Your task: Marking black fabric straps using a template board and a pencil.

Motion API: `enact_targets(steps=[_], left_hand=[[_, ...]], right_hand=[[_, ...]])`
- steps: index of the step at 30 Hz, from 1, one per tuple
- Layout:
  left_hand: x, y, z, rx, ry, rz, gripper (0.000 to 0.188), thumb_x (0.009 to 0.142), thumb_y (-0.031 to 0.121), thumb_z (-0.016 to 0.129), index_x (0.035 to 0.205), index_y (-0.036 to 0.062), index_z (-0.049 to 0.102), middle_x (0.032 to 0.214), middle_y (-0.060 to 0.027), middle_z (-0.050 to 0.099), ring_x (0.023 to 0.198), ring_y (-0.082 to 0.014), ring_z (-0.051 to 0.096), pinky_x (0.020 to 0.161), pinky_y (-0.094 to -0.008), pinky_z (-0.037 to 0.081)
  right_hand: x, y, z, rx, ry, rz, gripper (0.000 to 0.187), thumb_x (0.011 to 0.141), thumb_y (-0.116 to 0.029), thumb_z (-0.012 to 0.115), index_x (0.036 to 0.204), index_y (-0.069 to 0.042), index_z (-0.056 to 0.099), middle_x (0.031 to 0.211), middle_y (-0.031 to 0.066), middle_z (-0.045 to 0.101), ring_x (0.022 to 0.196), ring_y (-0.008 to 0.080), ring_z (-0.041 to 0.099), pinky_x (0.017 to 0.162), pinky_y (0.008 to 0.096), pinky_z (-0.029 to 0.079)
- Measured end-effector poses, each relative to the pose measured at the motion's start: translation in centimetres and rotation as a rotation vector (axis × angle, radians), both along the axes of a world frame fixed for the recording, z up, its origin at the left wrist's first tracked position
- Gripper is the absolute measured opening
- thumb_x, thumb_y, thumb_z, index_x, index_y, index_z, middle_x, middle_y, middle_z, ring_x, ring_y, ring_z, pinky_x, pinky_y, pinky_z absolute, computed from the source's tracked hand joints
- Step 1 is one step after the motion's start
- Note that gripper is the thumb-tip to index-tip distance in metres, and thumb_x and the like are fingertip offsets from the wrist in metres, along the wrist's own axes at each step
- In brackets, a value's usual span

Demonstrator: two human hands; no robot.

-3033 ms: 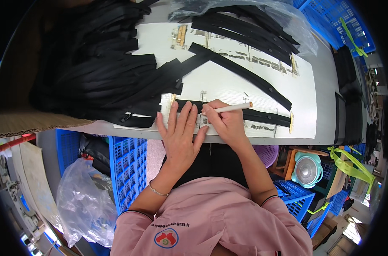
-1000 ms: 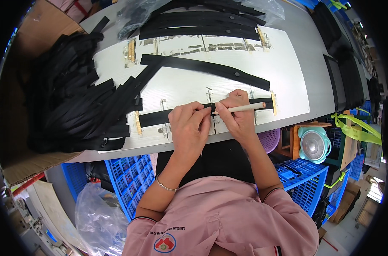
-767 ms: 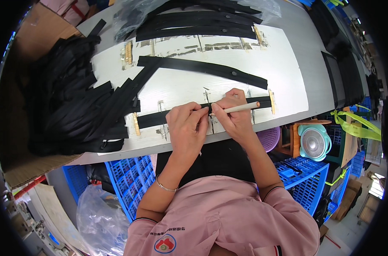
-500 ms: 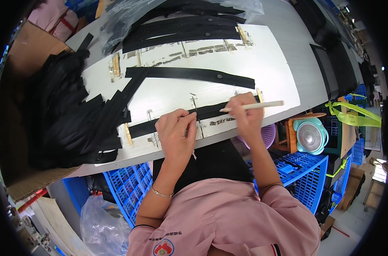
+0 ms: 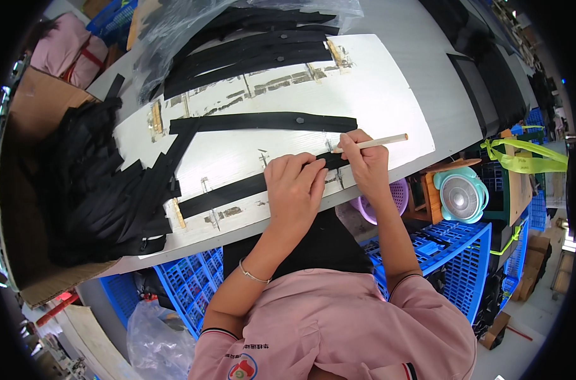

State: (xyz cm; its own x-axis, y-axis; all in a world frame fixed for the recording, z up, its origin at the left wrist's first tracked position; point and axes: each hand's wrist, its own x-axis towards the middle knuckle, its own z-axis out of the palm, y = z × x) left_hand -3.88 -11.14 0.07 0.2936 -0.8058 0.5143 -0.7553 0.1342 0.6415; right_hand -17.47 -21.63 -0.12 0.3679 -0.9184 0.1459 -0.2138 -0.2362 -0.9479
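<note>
A long black fabric strip (image 5: 228,193) lies slantwise across a white marked board (image 5: 389,95). With bent fingers pressed together, my left hand (image 5: 294,187) holds this strip down near its right part. My right hand (image 5: 369,161) grips a pale pencil (image 5: 380,141), its tip at the strip just right of my left fingertips. Parts of the strip are hidden under both hands. Farther up the board rests another black strip (image 5: 262,121) with a round dark spot on it. Dark lines and smudges mark the board.
A cardboard box (image 5: 44,95) stands at the left, with a heap of black strips (image 5: 104,190) spilling onto the board. More black strips (image 5: 250,60) and clear plastic (image 5: 174,44) lie at the back. Blue crates (image 5: 449,253), a purple basket (image 5: 395,196) and a teal fan (image 5: 460,195) are below right.
My left hand has slid right along the strip, closer to my right hand. The pencil tip has shifted slightly relative to the board, toward the strip's right end. The whole view has shifted somewhat.
</note>
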Motion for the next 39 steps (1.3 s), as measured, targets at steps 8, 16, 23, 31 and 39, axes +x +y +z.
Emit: enact_targets(steps=[8,16,23,31,39], left_hand=[[-0.7,-0.8,-0.6,0.048,0.004,0.01,0.015,0.08,0.005,0.079,0.095,0.0061,0.077,0.101,-0.0026,0.068,0.097,-0.0232,0.06,0.091,-0.0381,0.042],[-0.7,-0.9,-0.6,0.062,-0.004,0.035,0.016,0.08,0.006,0.08,0.095,0.0084,0.078,0.1,-0.0011,0.069,0.097,-0.0214,0.061,0.09,-0.0364,0.042],[0.0,-0.5,-0.7,0.03,-0.026,0.045,0.02,0.08,0.007,0.08,0.099,0.0084,0.076,0.102,-0.0032,0.069,0.097,-0.0254,0.062,0.091,-0.0401,0.043],[11.0,5.4,0.0,0.075,-0.29,0.418,0.029,0.088,0.011,0.074,0.117,0.0076,0.073,0.124,-0.0128,0.067,0.119,-0.0326,0.059,0.11,-0.047,0.038],[18.6,6.0,-0.7,0.196,-0.331,0.618,0.024,0.087,0.012,0.076,0.11,0.0064,0.069,0.128,-0.011,0.065,0.14,-0.0357,0.045,0.12,-0.0538,0.023]], right_hand=[[0.0,0.0,-0.1,-0.163,0.065,-0.014,0.018,0.099,-0.012,0.063,0.088,0.002,0.067,0.071,0.009,0.064,0.063,0.0153,0.058,0.06,0.0313,0.046],[-0.8,-0.2,0.0,-0.141,0.057,0.073,0.027,0.098,-0.017,0.063,0.077,0.0,0.062,0.061,0.0096,0.058,0.056,0.0189,0.058,0.054,0.0343,0.044],[-0.8,-0.5,-0.8,-0.277,0.159,0.118,0.027,0.097,-0.016,0.064,0.076,0.001,0.062,0.062,0.0088,0.058,0.056,0.0172,0.056,0.055,0.0333,0.044],[-0.7,0.2,-0.4,-0.002,-0.12,0.043,0.021,0.102,-0.012,0.063,0.089,0.002,0.072,0.076,0.0004,0.062,0.062,0.0047,0.048,0.056,0.0223,0.036],[0.3,-0.1,0.2,-0.487,0.165,0.24,0.016,0.088,-0.018,0.079,0.092,-0.004,0.072,0.076,0.0042,0.066,0.062,0.0146,0.055,0.057,0.0312,0.043]])
